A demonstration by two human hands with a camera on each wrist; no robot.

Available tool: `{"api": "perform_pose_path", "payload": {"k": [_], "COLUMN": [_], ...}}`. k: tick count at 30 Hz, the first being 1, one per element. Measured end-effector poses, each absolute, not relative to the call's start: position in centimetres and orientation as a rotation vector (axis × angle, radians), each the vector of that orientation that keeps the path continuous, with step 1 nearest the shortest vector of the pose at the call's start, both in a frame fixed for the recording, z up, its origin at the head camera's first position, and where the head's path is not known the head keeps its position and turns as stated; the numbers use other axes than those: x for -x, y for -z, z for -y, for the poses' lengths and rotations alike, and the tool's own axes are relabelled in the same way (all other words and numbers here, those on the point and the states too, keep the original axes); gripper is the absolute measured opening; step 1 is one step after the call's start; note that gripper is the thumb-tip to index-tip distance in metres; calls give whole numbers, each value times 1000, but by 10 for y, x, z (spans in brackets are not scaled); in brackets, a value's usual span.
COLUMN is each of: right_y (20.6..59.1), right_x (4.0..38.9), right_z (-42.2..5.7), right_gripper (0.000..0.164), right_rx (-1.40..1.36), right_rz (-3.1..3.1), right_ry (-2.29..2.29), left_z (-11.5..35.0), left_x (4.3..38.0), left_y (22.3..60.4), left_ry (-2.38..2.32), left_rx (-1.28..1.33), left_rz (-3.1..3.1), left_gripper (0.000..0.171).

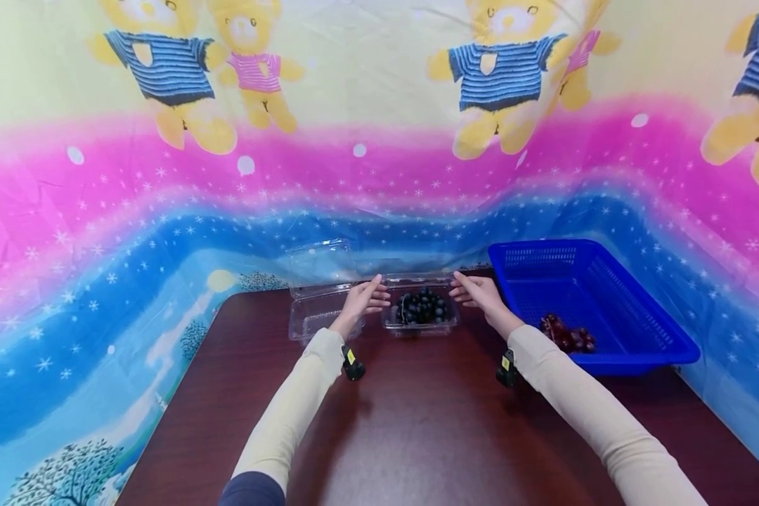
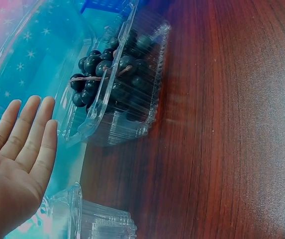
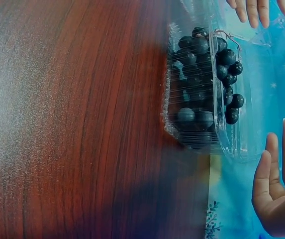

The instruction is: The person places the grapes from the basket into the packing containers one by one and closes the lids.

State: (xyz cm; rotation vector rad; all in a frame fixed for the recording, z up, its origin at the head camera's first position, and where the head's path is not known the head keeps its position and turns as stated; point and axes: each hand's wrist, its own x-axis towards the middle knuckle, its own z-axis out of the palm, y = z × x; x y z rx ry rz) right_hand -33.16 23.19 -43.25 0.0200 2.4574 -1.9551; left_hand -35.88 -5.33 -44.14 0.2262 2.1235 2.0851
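A clear plastic clamshell box [image 1: 420,325] holds a bunch of dark grapes [image 1: 421,308], its lid raised at the back. At the box's left side is my left hand [image 1: 365,302], fingers extended in the left wrist view, its thumb out of that view. My right hand [image 1: 477,294] is on the opposite side, fingers fairly straight in the right wrist view [image 3: 281,184]. Both hands are close to the lid's side edges in the head view; whether they touch it I cannot tell. The dark grapes [image 2: 95,74] and a thin stem rise to the box's rim.
Another clear clamshell box [image 1: 319,316] stands with its lid up to the left, partly behind the left hand. A blue plastic basket [image 1: 632,362] on the right holds red grapes [image 1: 566,335]. The brown table [image 1: 417,436] meets a printed cloth backdrop [image 1: 354,183].
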Motion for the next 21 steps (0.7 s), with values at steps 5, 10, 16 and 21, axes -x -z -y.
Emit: {"api": "perform_pose_path", "payload": {"k": [5, 10, 16, 21], "right_y": [431, 431, 433, 432], "right_x": [331, 330, 329, 328], "right_z": [-231, -231, -232, -233], "right_gripper": [67, 65, 71, 63], "right_rx": [-15, -38, -62, -65], "right_rz": [-2446, -2451, -2458, -2452], "right_ry": [1976, 1972, 1928, 1923], "left_z": [54, 54, 55, 55], "left_x": [357, 357, 357, 356], "left_y": [441, 443, 447, 448], "left_ry": [-2085, -2076, -2084, -2077], "left_rx": [-217, -200, -176, -176], "left_rz": [-2114, -2093, -2088, -2102], "left_gripper": [61, 63, 57, 55]}}
